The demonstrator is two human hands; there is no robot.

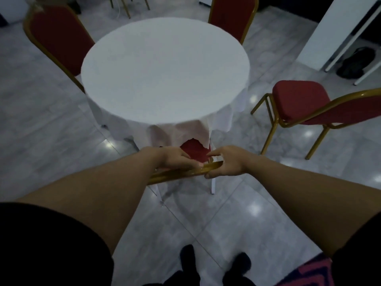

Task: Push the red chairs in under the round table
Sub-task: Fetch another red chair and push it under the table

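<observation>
The round table [165,67], draped in a white cloth [222,116] that hung past its rim, filled the middle of the view over a pale tiled floor [51,131]. Four red chairs stood about it: one at the far left [59,38] and one at the far right [231,17] with their backs close against the table edge, a third [299,102] off to the right, well apart from the table and turned so its seat was fully exposed, and the near chair [193,153] straight ahead of the person. Only a patch of that near chair's red seat showed below the cloth hem, so it appeared mostly tucked under. Its gold top rail [181,172] ran crosswise, left to right, squarely across the line of push toward the table. The left hand [177,159] lay closed over the rail with fingers curled on top; the right hand [224,162] gripped the rail's right end, thumb underneath. Both hands were about equally near, so the push would likely go straight forward; the chair at the right looked the one most in need of moving afterwards.
</observation>
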